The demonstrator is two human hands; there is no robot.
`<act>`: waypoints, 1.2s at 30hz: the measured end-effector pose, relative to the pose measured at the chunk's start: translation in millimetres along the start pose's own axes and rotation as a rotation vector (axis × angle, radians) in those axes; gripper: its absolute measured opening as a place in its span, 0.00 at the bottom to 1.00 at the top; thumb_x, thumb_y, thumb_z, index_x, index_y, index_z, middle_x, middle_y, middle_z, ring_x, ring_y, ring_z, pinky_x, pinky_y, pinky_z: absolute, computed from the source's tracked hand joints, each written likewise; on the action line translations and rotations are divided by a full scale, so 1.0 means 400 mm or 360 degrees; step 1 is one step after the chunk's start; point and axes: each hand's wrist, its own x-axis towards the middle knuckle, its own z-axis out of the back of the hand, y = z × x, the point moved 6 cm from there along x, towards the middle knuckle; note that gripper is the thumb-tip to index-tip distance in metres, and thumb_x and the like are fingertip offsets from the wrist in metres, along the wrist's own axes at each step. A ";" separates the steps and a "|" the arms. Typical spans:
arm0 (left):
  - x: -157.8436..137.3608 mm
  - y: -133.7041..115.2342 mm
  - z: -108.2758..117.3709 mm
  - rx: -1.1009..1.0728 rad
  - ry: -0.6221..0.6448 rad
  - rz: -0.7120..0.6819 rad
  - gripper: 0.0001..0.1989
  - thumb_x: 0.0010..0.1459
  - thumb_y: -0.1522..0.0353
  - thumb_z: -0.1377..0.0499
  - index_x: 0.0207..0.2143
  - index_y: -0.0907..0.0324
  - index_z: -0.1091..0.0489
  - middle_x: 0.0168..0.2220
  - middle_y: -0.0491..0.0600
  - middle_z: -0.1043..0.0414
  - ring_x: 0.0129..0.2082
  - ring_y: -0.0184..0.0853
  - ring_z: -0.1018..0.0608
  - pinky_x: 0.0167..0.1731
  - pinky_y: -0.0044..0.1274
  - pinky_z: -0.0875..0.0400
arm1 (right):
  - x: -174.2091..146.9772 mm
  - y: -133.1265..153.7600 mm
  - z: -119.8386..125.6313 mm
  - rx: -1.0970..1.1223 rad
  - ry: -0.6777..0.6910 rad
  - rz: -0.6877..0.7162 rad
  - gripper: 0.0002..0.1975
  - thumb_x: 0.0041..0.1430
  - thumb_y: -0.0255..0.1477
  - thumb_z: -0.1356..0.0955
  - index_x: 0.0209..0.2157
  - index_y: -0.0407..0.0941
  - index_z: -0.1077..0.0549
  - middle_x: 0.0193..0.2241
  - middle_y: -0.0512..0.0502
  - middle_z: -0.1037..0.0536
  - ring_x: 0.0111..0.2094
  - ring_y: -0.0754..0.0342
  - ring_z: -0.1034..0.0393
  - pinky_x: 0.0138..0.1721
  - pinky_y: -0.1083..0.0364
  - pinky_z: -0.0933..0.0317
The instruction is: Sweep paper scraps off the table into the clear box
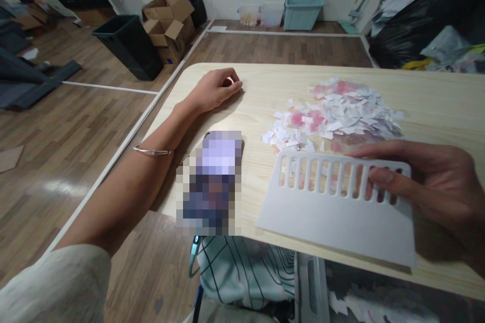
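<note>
My right hand (435, 176) grips a white slotted scraper (333, 217), thumb on its near face and fingers behind. The scraper's slots are along the top, and its wide straight edge points toward me over the table. Just beyond it lies a heap of small white paper scraps (356, 113), with pinkish patches among them. My left hand (220, 88) rests on the table left of the heap, its fingers curled with the tips close together. Nothing shows in it. A bangle (153, 151) circles that forearm. Between my arms lies a phone (217, 181), its screen blurred out.
The pale wooden table (435, 101) ends close to my lap. Below its front edge sits a grey drawer or bin (312, 287) with paper scraps (379, 305). A black trash bin (131, 45), cardboard boxes (170, 25) and a teal tub (303, 12) stand on the floor beyond.
</note>
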 end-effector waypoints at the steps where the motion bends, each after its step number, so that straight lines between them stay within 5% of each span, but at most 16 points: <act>1: 0.000 -0.001 0.000 0.0007 0.0005 0.0001 0.06 0.64 0.65 0.35 0.35 0.58 0.27 0.22 0.44 0.36 0.31 0.36 0.29 0.37 0.30 0.32 | -0.001 -0.004 0.002 0.0000 -0.0011 -0.0020 0.12 0.59 0.31 0.22 0.44 0.61 0.10 0.44 0.51 0.10 0.47 0.48 0.14 0.43 0.58 0.24; 11: 0.000 -0.002 0.001 0.0001 0.0013 0.0001 0.07 0.64 0.64 0.35 0.34 0.57 0.26 0.22 0.45 0.36 0.30 0.36 0.30 0.35 0.30 0.34 | -0.002 0.000 0.004 0.0024 -0.0095 -0.0039 0.12 0.58 0.32 0.21 0.44 0.60 0.10 0.45 0.50 0.10 0.48 0.46 0.14 0.43 0.55 0.23; 15: 0.000 -0.001 0.001 0.0010 0.0020 -0.0012 0.06 0.63 0.64 0.35 0.35 0.57 0.26 0.23 0.45 0.35 0.30 0.36 0.30 0.34 0.30 0.34 | -0.003 -0.003 0.004 0.0018 -0.0098 -0.0072 0.12 0.58 0.32 0.22 0.43 0.60 0.10 0.44 0.51 0.10 0.40 0.48 0.14 0.28 0.58 0.29; 21: 0.001 0.005 0.001 -0.0036 0.0009 -0.0026 0.06 0.61 0.64 0.34 0.36 0.57 0.26 0.23 0.45 0.35 0.31 0.37 0.30 0.34 0.30 0.35 | 0.002 -0.002 0.007 0.0021 -0.0161 -0.0091 0.11 0.57 0.30 0.22 0.40 0.59 0.10 0.41 0.50 0.10 0.29 0.52 0.19 0.25 0.57 0.31; 25: 0.001 0.006 -0.001 -0.0040 0.0009 -0.0036 0.06 0.62 0.64 0.35 0.36 0.57 0.25 0.24 0.45 0.33 0.30 0.36 0.30 0.33 0.30 0.35 | 0.000 -0.003 0.018 0.0054 -0.0311 -0.0196 0.10 0.58 0.29 0.23 0.38 0.59 0.10 0.30 0.50 0.14 0.20 0.55 0.29 0.19 0.56 0.38; 29: 0.001 0.005 -0.002 -0.0022 0.0011 -0.0028 0.06 0.63 0.64 0.35 0.36 0.57 0.25 0.25 0.46 0.31 0.30 0.36 0.30 0.33 0.30 0.35 | -0.011 -0.001 0.030 0.0080 -0.0463 -0.0287 0.10 0.56 0.28 0.23 0.37 0.58 0.10 0.33 0.50 0.13 0.23 0.54 0.28 0.22 0.55 0.38; 33: 0.002 0.005 -0.002 -0.0032 0.0001 -0.0028 0.06 0.63 0.64 0.35 0.37 0.57 0.25 0.26 0.47 0.30 0.31 0.37 0.28 0.34 0.30 0.35 | -0.013 0.007 0.024 0.0055 -0.0375 -0.0248 0.08 0.56 0.30 0.22 0.36 0.58 0.11 0.41 0.49 0.11 0.38 0.46 0.19 0.29 0.53 0.34; 36: 0.002 0.008 -0.003 -0.0035 0.0002 -0.0022 0.04 0.62 0.66 0.35 0.37 0.57 0.25 0.26 0.46 0.30 0.32 0.37 0.28 0.34 0.30 0.35 | -0.014 0.009 0.020 -0.0006 -0.0331 -0.0239 0.07 0.58 0.33 0.22 0.37 0.59 0.11 0.40 0.49 0.11 0.34 0.48 0.21 0.28 0.52 0.36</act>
